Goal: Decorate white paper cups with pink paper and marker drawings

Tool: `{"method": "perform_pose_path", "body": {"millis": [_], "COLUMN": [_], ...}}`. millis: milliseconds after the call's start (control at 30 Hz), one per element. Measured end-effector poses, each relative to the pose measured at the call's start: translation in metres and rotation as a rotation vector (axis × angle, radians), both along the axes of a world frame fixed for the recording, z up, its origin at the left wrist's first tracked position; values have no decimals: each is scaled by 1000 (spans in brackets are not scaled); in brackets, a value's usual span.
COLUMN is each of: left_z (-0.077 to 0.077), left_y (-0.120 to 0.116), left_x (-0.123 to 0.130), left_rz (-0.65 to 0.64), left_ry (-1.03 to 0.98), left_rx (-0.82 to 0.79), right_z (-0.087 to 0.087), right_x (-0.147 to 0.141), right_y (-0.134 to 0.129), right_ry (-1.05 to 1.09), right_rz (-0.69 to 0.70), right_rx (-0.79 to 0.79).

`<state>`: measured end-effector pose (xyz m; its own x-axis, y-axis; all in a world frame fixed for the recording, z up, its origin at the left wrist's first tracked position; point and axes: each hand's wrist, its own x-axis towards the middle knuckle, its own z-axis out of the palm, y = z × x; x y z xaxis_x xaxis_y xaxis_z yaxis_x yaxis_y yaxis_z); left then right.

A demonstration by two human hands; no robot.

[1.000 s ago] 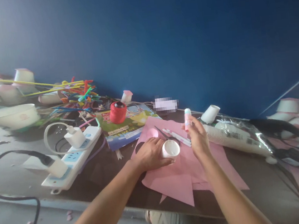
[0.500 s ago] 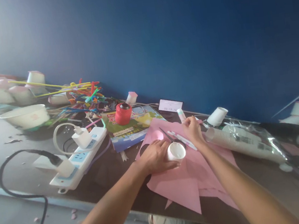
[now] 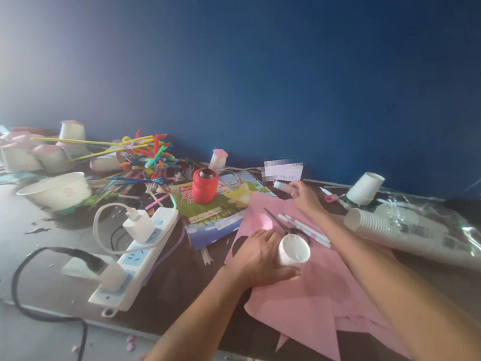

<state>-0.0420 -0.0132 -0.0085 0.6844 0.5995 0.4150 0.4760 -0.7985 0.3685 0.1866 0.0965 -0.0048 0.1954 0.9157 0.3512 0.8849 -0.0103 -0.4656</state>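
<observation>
My left hand (image 3: 260,256) is wrapped round the side of a white paper cup (image 3: 294,249), whose open mouth faces up toward me. The cup stands over sheets of pink paper (image 3: 295,319). Farther back, my right hand (image 3: 307,197) pinches a white glue stick (image 3: 283,186) with a pale teal end, tilted low and pointing left. Dark scissors (image 3: 276,220) lie partly hidden behind the cup. White pens (image 3: 304,228) rest on the paper between my hands, beside a small pink cut piece (image 3: 261,222).
A power strip (image 3: 138,256) with plugs and cables lies left. Behind it are a white bowl (image 3: 57,192), colourful pipe cleaners (image 3: 150,150) and cups with pink tops (image 3: 53,158). A red thread spool (image 3: 204,186) stands on a booklet (image 3: 210,221). Stacked cups (image 3: 371,226) lie right.
The glue stick has gone from upright to tilted low, moving left relative to the table with my right hand. My left hand still holds the cup. The camera view has shifted slightly.
</observation>
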Motion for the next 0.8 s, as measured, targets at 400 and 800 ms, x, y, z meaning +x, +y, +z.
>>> {"method": "perform_pose_path", "body": {"millis": [400,800], "left_z": [0,2], "left_y": [1,0], "left_x": [0,-1], "left_rz": [-16,8], "left_ry": [-20,5], "left_rx": [9,-73], "right_z": [-4,11], "right_x": [-7,-23], "right_y": [13,-30], "right_ry": [-47,-37], "right_rz": [-62,-26], "right_rx": [-59,233]}}
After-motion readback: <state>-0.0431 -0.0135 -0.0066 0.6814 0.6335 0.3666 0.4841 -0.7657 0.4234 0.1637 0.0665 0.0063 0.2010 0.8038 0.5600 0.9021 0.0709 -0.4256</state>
